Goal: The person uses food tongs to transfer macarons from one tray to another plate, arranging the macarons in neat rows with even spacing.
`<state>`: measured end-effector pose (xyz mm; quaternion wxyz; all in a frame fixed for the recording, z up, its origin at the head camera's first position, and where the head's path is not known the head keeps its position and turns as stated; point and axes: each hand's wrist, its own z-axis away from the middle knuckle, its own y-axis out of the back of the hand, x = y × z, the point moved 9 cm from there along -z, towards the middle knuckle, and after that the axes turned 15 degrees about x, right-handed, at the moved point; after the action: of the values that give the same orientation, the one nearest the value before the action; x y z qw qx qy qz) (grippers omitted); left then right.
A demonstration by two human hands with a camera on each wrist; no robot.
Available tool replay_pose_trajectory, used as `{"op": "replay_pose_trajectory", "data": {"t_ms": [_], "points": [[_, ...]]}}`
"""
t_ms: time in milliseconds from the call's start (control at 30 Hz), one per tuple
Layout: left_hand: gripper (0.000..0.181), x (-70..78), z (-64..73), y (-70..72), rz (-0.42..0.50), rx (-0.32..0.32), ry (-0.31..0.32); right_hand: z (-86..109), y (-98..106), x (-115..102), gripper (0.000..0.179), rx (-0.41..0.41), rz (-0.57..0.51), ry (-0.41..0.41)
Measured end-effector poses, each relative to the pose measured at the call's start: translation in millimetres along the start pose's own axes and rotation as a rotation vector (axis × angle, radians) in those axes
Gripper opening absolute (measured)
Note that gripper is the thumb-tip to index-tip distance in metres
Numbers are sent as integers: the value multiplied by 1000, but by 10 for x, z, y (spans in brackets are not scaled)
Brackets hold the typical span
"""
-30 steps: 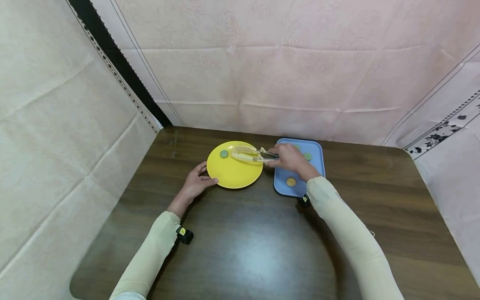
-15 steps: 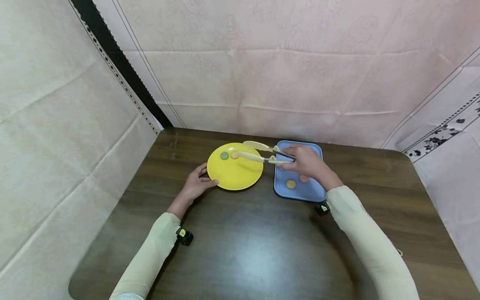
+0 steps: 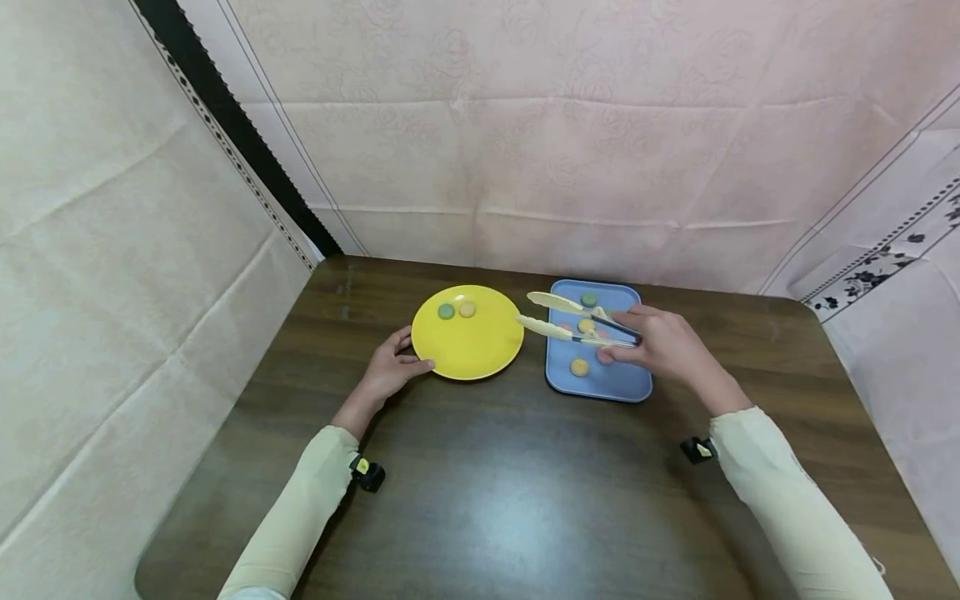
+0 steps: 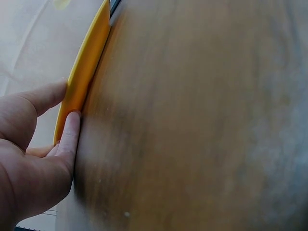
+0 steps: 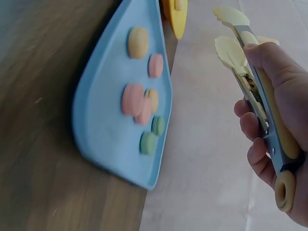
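Note:
My left hand point(image 3: 393, 363) holds the left rim of a round yellow plate point(image 3: 472, 350), its thumb and fingers spread along the edge. A green macaron point(image 3: 446, 311) and a pale yellow macaron point(image 3: 467, 309) lie near the plate's far side. My right hand point(image 3: 663, 342) grips tongs point(image 5: 269, 101) with metal arms and cream tips. The tongs' tips stand spread with nothing between them, over the left part of a blue tray point(image 3: 607, 385). Pink, yellow and green macarons lie on that tray, among them a pink one point(image 5: 133, 99); the hand and tongs partly cover them in the head view.
Plate and tray stand side by side near the far edge of a dark wooden table point(image 3: 480, 467). Behind the table hangs a pale cloth point(image 3: 600, 183), and another cloth point(image 3: 150, 292) hangs at the left.
My right hand has drawn the tongs back rightward from the plate to above the tray. Their tips have spread, leaving the pale yellow macaron on the plate. My left hand stays at the rim.

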<state>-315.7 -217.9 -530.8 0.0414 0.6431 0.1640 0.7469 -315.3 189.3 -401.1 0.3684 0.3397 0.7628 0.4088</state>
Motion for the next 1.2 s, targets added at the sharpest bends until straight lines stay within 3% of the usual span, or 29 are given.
{"op": "replay_pose_trajectory", "data": {"t_ms": [200,467,933,1200], "points": [[87,30,23,10,-9,-5,-1,230,127,85,60,35,15,11],[86,-2,4,17,-15,4,-6,466,257,132,56,51,27,16],[89,-26,19,4,-21,4,6,826,175,304,54,9,58,-10],[88,1,12,-3,-23,7,3,948,128,386,56,-52,50,-68]]}}
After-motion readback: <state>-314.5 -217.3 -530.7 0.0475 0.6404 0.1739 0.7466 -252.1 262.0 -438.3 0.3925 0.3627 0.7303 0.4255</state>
